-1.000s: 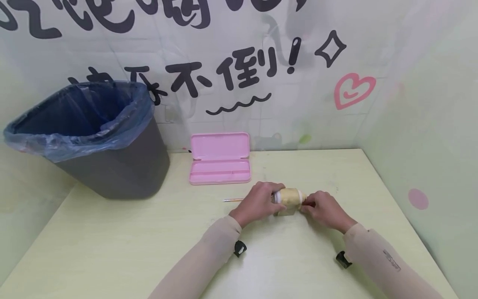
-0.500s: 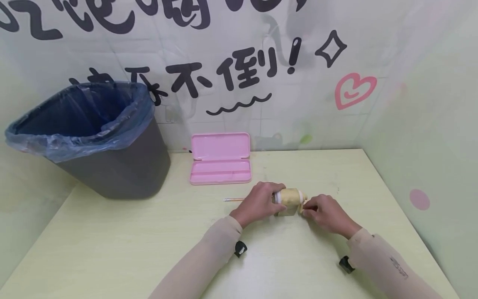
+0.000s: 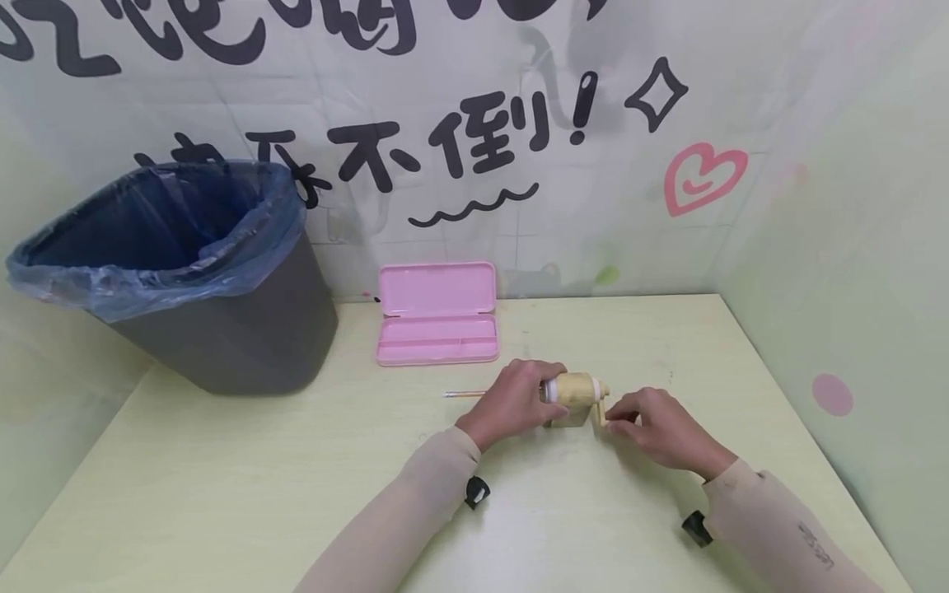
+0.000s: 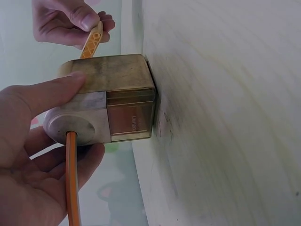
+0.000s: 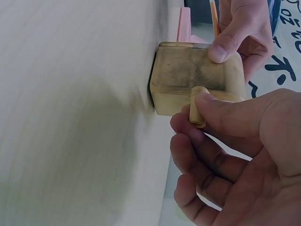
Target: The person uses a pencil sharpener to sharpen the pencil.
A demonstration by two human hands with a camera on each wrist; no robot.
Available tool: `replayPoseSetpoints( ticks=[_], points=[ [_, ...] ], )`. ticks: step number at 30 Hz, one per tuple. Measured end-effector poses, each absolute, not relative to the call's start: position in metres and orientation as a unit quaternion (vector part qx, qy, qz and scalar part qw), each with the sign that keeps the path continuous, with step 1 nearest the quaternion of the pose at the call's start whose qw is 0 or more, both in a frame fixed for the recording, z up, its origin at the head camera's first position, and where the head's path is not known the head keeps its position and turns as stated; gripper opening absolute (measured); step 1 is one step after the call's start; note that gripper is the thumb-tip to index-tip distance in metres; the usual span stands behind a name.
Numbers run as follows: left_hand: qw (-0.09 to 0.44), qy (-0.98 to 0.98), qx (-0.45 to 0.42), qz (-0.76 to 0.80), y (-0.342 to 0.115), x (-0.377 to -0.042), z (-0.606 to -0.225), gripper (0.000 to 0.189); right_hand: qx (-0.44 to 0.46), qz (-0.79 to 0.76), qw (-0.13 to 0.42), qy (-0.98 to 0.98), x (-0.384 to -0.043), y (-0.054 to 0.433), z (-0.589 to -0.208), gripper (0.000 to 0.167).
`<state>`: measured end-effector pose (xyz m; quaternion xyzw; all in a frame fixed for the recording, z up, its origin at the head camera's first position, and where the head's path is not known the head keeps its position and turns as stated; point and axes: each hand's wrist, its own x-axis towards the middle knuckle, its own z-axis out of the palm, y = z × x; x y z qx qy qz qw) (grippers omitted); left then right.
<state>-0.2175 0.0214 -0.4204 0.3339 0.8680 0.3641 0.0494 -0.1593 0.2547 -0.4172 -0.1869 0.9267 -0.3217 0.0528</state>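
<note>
A yellowed crank pencil sharpener (image 3: 574, 390) stands on the table, its clear shavings drawer (image 4: 131, 115) visible in the left wrist view. My left hand (image 3: 515, 403) grips its body from the left, thumb on one side and fingers on the other. An orange-striped pencil (image 4: 72, 179) sticks out of the sharpener's hole and passes along the left palm; its eraser end shows past that hand in the head view. With thumb and forefinger my right hand (image 3: 660, 428) pinches the knob (image 5: 198, 106) of the crank handle (image 4: 91, 44), which points down toward the near side.
An open pink pencil case (image 3: 437, 350) lies behind the hands by the wall. At the back left stands a grey trash bin (image 3: 252, 338) lined with a blue bag. Walls bound the pale wooden table (image 3: 259, 486) at the back and right.
The crank handle has swung down toward the near side, the right hand shifting slightly right and nearer with it. The left hand and the sharpener have stayed in place.
</note>
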Motion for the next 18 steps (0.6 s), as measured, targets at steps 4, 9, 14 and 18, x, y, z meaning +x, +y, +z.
replayPoseSetpoints(
  ticks=[4,9,14,18],
  points=[
    [0.048,0.868,0.337,0.361,0.022,-0.218,-0.419,0.048,-0.190,-0.328,0.055,0.924,-0.158,0.257,-0.413,0.008],
    [0.051,0.869,0.336,0.359,0.022,-0.219,-0.420,0.049,-0.194,-0.338,0.062,0.919,-0.157,0.259,-0.410,0.009],
    [0.047,0.870,0.338,0.355,0.022,-0.220,-0.421,0.050,-0.192,-0.345,0.066,0.916,-0.156,0.261,-0.404,0.010],
    [0.046,0.871,0.338,0.355,0.022,-0.221,-0.422,0.051,-0.192,-0.350,0.059,0.915,-0.157,0.263,-0.397,0.010]
  ],
)
